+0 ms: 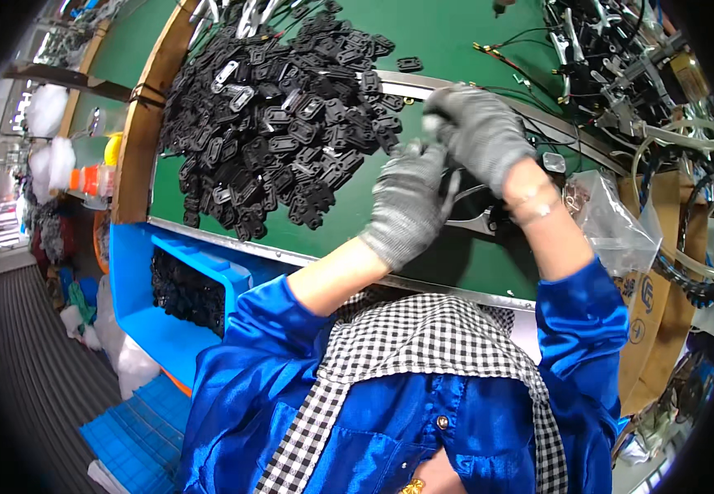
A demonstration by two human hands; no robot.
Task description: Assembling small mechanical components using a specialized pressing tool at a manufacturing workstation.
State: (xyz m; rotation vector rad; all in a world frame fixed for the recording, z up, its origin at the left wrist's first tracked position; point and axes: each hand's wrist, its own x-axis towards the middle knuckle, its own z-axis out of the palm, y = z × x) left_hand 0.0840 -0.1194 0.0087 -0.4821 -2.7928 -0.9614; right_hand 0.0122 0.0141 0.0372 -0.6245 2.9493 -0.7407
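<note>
Both my hands wear grey knit gloves and meet over the green bench. My left hand [410, 202] is closed, fingertips up against the right hand; whatever lies in its fingers is hidden. My right hand [480, 128] curls over from the upper right with fingers bent inward, and what it pinches cannot be made out. Just left of them spreads a large heap of flat black plastic pieces [291, 123], oblong with slots. Beneath my hands a silvery metal part [474, 221] with dark parts beside it shows partly, the rest covered by the gloves.
A wooden board [136, 156] bounds the heap on the left. Below it sits a blue bin [130, 276] containing black pieces. At the right are a clear plastic bag [616, 222], a cardboard box [649, 313] and a tangle of metal parts and cables [612, 74]. A metal strip [419, 82] crosses the bench.
</note>
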